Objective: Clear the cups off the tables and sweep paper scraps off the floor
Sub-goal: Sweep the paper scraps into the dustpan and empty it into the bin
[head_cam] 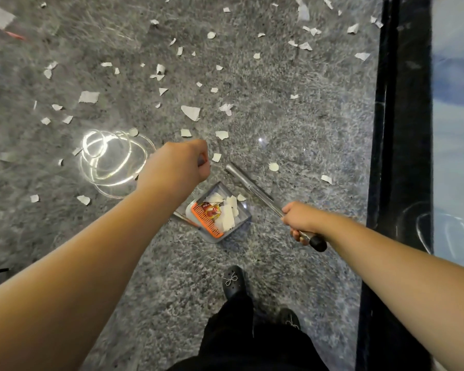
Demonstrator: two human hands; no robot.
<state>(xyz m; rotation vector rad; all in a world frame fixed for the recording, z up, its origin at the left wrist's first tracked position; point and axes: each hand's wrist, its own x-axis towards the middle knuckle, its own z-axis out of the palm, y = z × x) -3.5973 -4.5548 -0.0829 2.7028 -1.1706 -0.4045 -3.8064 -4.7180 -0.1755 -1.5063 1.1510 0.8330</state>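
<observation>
White paper scraps (190, 112) lie scattered over the grey speckled floor, mostly ahead of me. A grey dustpan (240, 220) with an orange comb edge stands on the floor below my hands and holds several scraps and a red wrapper. My left hand (178, 166) grips the top of the dustpan's handle, which is mostly hidden under the fist. My right hand (302, 223) grips a metal broom handle (252, 184) with a black end cap; the handle slants up-left and its head is not in view.
A black floor border (397, 156) runs along the right, with a pale blue surface (456, 129) beyond it. A bright ring-shaped light reflection (107, 159) sits on the floor at left. My black shoes (235, 282) stand just behind the dustpan.
</observation>
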